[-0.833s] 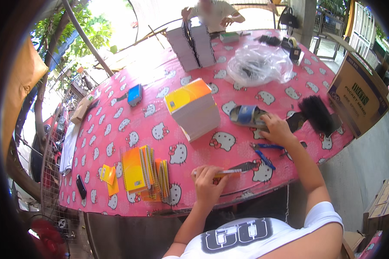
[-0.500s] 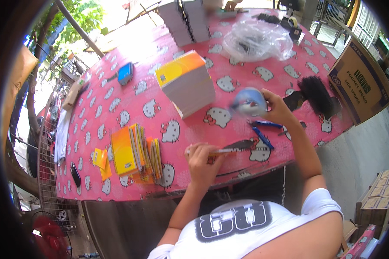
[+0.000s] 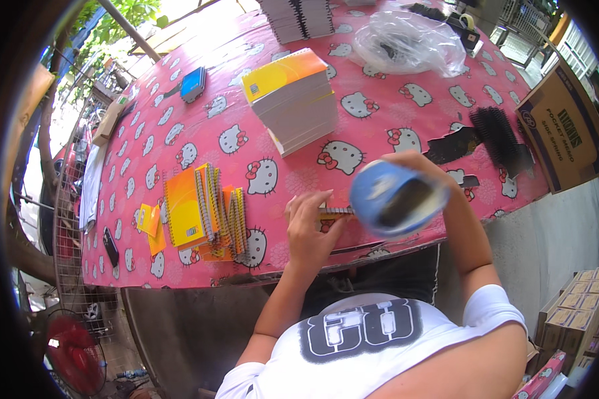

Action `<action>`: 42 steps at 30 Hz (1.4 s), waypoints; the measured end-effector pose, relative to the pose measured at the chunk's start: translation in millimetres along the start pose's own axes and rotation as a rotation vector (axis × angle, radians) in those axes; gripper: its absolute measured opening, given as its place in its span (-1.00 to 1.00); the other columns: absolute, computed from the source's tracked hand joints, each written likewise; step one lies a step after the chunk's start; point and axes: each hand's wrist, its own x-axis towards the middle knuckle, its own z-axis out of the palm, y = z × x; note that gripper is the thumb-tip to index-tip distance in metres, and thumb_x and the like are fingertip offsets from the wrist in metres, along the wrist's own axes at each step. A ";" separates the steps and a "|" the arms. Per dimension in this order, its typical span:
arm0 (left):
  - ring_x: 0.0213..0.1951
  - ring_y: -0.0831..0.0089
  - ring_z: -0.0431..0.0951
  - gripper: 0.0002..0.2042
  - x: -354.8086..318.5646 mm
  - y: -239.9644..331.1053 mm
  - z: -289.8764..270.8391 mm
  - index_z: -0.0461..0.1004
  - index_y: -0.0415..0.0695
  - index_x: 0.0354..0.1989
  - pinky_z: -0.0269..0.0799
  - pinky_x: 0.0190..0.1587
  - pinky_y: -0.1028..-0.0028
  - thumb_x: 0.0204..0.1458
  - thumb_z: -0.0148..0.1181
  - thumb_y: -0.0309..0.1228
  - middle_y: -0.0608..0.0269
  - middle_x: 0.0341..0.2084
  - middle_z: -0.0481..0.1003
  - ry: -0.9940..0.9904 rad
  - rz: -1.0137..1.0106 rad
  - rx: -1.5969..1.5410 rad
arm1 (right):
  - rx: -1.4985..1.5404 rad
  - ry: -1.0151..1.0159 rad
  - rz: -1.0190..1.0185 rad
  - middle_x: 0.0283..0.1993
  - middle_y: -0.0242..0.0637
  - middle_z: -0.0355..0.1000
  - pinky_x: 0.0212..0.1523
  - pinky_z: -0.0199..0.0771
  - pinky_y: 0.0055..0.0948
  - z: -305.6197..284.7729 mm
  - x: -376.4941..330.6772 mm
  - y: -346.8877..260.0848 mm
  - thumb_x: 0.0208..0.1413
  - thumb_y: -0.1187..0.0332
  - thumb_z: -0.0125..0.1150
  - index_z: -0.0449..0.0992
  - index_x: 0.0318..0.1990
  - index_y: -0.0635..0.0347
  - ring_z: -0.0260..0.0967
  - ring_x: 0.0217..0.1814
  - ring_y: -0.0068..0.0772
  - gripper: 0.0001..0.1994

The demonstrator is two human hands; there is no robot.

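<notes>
Nearest the body, the left hand (image 3: 311, 226) lies flat at the front edge of the counter (image 3: 406, 116), fingers stretched out and pressing down on a small spiral-bound pad (image 3: 335, 213) that peeks out from under the fingertips, so it is spread rather than closed around anything. Just beside it, the right hand (image 3: 424, 174) is raised off the counter with the forearm bent up at the elbow, clamped on a blue round object (image 3: 394, 198) that is motion-blurred; its exact kind cannot be told, though it shows a dark patch on its face. The step in hand looks like bringing that blue object over to the pad held down by the left hand; the next move would call for steadying the pad and lining the two up close together without letting the pad slide. To the left lies a fanned group of yellow and orange spiral notebooks (image 3: 203, 213), with loose yellow slips (image 3: 150, 223) and a dark phone (image 3: 110, 246) near the edge. Further in stands a thick stack of white pages with an orange cover (image 3: 293, 96), and to the right black comb bindings (image 3: 499, 136). At the far side sit a clear plastic bag (image 3: 406, 43) and grey stacks (image 3: 296, 16).
</notes>
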 end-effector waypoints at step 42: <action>-0.18 0.36 0.55 -0.80 0.5 5.9 -27.8 0.51 -0.32 -0.32 0.50 -0.15 0.42 -0.16 0.30 -0.73 -0.06 -0.22 0.54 0.357 0.197 -0.189 | -1.111 0.568 0.187 0.08 -0.01 0.25 0.16 0.14 -0.10 17.3 -69.2 30.8 -0.07 0.23 0.30 0.36 0.01 0.28 0.16 0.15 0.06 -0.51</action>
